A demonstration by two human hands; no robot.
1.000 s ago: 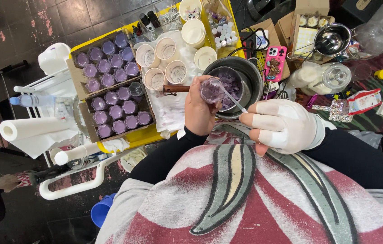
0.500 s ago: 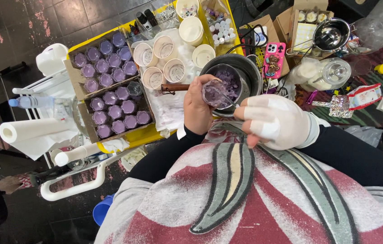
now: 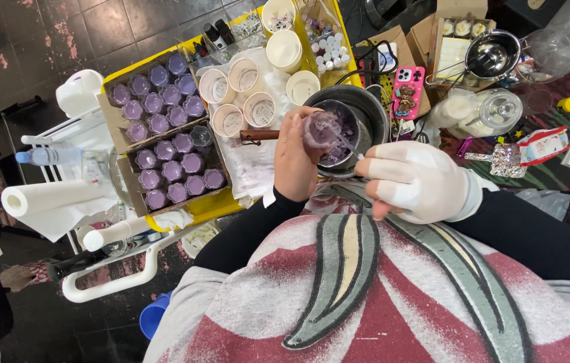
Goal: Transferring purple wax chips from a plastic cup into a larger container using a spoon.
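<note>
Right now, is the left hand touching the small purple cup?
Touching. The head view shows the left hand wrapped around the purple cup, fingers against its side, holding it over the dark pot.

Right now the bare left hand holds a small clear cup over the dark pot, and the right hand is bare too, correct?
Not quite: the right hand wears a white glove, as the head view shows. The bare left hand does hold the small clear cup over the dark pot.

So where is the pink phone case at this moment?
In the head view, the pink phone case lies right of centre near the top, just right of the dark metal pot and left of the glass jar.
</note>
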